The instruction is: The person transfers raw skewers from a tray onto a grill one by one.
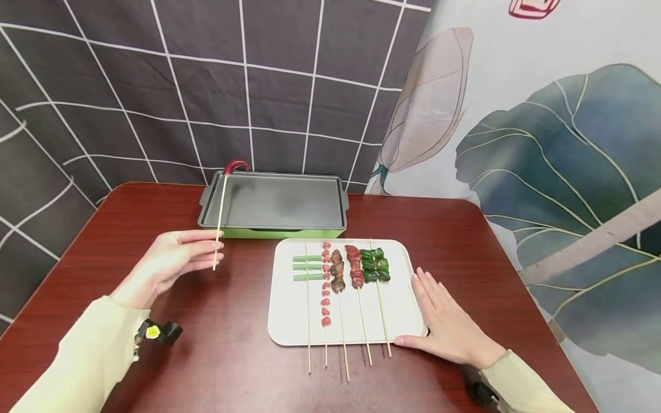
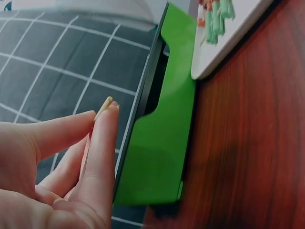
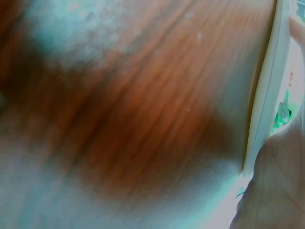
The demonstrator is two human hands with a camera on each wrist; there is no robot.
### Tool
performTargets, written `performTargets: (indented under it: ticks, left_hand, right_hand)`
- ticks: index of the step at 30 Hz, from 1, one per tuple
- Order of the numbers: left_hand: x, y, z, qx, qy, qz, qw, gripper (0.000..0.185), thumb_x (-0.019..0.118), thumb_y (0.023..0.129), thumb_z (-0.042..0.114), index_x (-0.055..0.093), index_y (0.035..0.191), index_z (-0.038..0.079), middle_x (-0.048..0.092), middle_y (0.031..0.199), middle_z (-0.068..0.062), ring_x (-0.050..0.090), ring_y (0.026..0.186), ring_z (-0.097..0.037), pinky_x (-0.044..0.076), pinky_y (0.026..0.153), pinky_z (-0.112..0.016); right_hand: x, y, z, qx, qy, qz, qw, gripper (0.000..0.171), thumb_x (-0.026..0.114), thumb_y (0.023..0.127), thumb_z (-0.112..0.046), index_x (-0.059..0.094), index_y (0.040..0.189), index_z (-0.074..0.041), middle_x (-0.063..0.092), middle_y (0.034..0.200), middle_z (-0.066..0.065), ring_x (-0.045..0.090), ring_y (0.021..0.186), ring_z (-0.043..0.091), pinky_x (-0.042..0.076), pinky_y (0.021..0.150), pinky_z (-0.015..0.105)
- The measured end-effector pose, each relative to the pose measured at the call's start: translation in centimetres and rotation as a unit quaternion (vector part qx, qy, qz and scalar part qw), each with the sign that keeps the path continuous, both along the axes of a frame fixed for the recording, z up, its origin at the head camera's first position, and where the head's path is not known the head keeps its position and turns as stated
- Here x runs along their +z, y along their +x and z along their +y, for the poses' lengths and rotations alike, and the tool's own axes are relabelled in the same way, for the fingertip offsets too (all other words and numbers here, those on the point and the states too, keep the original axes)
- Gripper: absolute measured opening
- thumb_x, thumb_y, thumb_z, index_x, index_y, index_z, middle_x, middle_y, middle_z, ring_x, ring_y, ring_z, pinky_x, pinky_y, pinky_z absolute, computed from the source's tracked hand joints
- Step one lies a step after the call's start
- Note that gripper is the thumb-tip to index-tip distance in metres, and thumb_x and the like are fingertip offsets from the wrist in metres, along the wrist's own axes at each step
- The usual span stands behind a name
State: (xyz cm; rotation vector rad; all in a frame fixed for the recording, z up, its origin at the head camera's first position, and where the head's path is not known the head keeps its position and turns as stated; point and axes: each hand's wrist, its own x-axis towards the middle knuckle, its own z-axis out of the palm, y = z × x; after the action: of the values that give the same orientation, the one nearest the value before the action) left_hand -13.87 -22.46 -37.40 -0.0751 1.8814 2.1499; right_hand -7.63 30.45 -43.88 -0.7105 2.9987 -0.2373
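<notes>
In an apparent placing step, the left hand (image 1: 175,258) pinches 1 thin, red-tipped wooden skewer (image 1: 221,206) near the dark-grey rectangular griddle (image 1: 284,201), probably needing lowering next, while the straight-fingered right hand (image 1: 451,324) (gripping nothing) touches the white rectangular tray (image 1: 284,312).

Left grip (image 1: 178,258) pinches while right grip (image 1: 451,330) lies outstretched.
</notes>
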Motion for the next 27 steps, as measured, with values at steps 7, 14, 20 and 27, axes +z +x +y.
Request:
performTargets:
  ticks: [7, 14, 20, 27]
  left_hand:
    - [-0.2, -0.8, -1.6, -0.007, 0.016, -0.034, 0.9993, 0.024, 0.064, 0.098, -0.003, 0.077, 0.113, 0.012, 0.075, 0.098, -0.003, 0.074, 0.09, -0.019, 0.061, 0.081, -0.032]
    - [-1.0, -1.5, -2.8, -0.021, 0.038, -0.055, 0.9975, 0.028, 0.059, 0.1, -0.004, 0.078, 0.105, 0.016, 0.075, 0.099, -0.003, 0.074, 0.09, -0.019, 0.062, 0.081, -0.032]
    - [-1.3, -1.9, -3.3, -0.029, 0.05, -0.063, 0.9964, 0.031, 0.058, 0.101, -0.006, 0.078, 0.101, 0.017, 0.075, 0.1, -0.005, 0.074, 0.088, -0.018, 0.062, 0.081, -0.031]
    - [-0.9, -1.9, -3.6, -0.014, 0.022, -0.062, 0.9977, 0.026, 0.062, 0.1, -0.002, 0.079, 0.098, 0.018, 0.075, 0.098, -0.002, 0.074, 0.087, -0.016, 0.062, 0.081, -0.031]
  right_hand:
    - [0.0, 0.0, 0.0, -0.001, 0.003, 0.0, 1.0, 0.124, 0.06, 0.08, -0.083, 0.022, 0.158, 0.006, 0.015, 0.166, 0.022, 0.017, 0.151, 0.039, 0.025, 0.12, 0.058]
    - [0.0, 0.0, 0.0, -0.007, 0.003, -0.005, 1.0, 0.124, 0.059, 0.08, -0.084, 0.021, 0.159, 0.005, 0.014, 0.166, 0.022, 0.016, 0.151, 0.038, 0.025, 0.12, 0.058]
    - [0.0, 0.0, -0.1, -0.008, 0.001, -0.006, 1.0, 0.124, 0.059, 0.081, -0.083, 0.021, 0.159, 0.005, 0.015, 0.166, 0.022, 0.015, 0.151, 0.038, 0.025, 0.12, 0.059]
    - [0.0, 0.0, -0.1, -0.008, 0.003, -0.008, 1.0, 0.124, 0.059, 0.081, -0.083, 0.021, 0.159, 0.005, 0.014, 0.166, 0.022, 0.015, 0.151, 0.039, 0.025, 0.12, 0.06]
